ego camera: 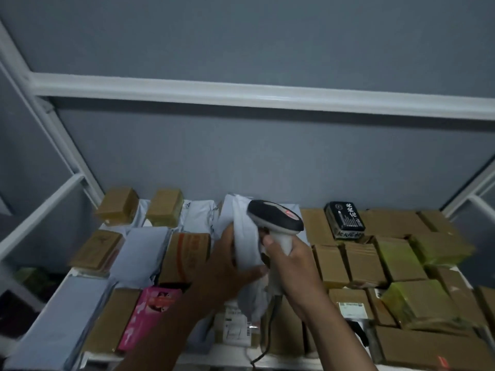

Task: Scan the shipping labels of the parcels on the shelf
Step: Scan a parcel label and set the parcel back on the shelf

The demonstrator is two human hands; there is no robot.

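white shelf (53,306) crowded with parcels (332,266)

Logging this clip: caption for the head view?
Left hand lifts a white plastic mailer while right hand aims a grey handheld scanner.

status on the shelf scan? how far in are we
Done: cannot tell; no parcel carries a visible scanned mark. In hand: the left hand grips a white poly mailer lifted from the middle of the shelf, and the right hand holds the scanner right beside it. Left: likely most of the shelf, such as the cardboard boxes to the right and the pink box.
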